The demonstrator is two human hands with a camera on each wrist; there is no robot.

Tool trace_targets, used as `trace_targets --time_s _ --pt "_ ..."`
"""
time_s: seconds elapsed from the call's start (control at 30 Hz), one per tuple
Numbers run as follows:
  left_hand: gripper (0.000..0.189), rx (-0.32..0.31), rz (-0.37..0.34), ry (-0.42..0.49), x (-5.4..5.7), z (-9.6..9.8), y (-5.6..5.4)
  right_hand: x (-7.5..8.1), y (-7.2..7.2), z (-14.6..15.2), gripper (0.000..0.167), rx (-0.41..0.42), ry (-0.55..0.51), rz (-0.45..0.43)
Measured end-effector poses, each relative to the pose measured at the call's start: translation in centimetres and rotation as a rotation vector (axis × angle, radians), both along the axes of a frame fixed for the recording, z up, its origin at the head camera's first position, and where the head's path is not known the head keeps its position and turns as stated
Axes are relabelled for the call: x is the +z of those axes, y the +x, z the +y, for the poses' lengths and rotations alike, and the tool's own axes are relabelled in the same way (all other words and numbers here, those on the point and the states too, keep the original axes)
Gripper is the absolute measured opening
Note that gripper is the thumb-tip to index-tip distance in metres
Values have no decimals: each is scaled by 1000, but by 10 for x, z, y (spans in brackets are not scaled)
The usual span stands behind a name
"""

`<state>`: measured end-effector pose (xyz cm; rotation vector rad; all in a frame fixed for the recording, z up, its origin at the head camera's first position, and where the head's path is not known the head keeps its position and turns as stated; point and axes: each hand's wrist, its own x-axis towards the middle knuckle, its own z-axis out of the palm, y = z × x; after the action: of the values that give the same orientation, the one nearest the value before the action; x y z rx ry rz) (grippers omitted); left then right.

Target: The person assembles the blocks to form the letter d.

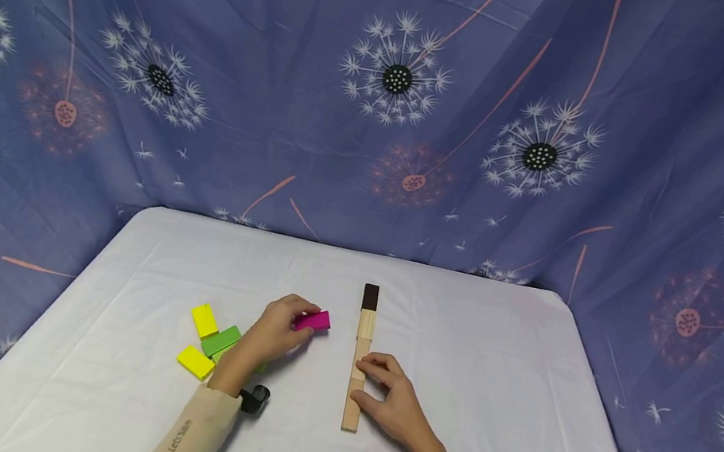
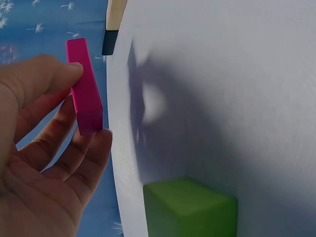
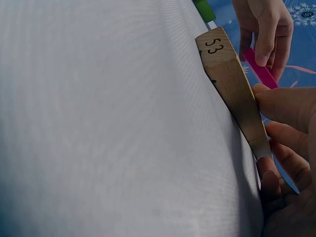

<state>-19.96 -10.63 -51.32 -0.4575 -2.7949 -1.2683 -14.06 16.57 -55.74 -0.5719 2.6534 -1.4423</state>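
Note:
My left hand [image 1: 277, 326] pinches a magenta wooden block [image 1: 313, 321] between thumb and fingers. In the left wrist view the magenta block [image 2: 85, 89] is held off the white cloth, its shadow falling beside it. To its right a straight row of wooden blocks [image 1: 359, 371] lies end to end on the table, plain wood nearest, a paler piece beyond, and a dark brown block [image 1: 370, 297] at the far end. My right hand [image 1: 399, 406] touches the row's right side with thumb and fingertips spread along it. In the right wrist view the near wooden block [image 3: 222, 59] bears the number 53.
Left of my left forearm lies a loose group of yellow blocks [image 1: 196, 362] and green blocks [image 1: 221, 341], partly hidden by the arm. White cloth covers the table [image 1: 493, 346]. A blue dandelion-print curtain [image 1: 271, 81] hangs behind and at both sides.

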Motion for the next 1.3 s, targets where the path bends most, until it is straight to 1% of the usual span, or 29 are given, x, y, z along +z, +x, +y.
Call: trace_targets --time_s 0.13,0.3,0.4,0.67,0.87,1.03,1.13,1.23,1.3 --pt "32 -4 -2 -9 -2 5 -1 0 0 0 45 2 4 3" --pt "31 -35 30 -20 -2 9 -3 0 0 0 45 3 0 7" --pt "30 -41 48 -28 -3 12 -5 0 0 0 45 8 -3 14" --pt "30 -56 23 -21 -7 19 -9 0 0 0 45 9 -4 21" --pt "30 -86 18 -9 -11 26 -10 0 0 1 45 10 -17 27" --pt "31 -118 28 -14 -15 30 -12 -1 0 1 45 11 -14 33" --pt "31 -137 47 -17 -16 32 -13 -1 0 1 45 12 -17 34" --pt "31 -150 60 -25 -17 35 -15 -1 0 1 44 9 -12 34" --pt "30 -154 56 -34 -18 37 -16 -1 0 1 44 5 -10 30"
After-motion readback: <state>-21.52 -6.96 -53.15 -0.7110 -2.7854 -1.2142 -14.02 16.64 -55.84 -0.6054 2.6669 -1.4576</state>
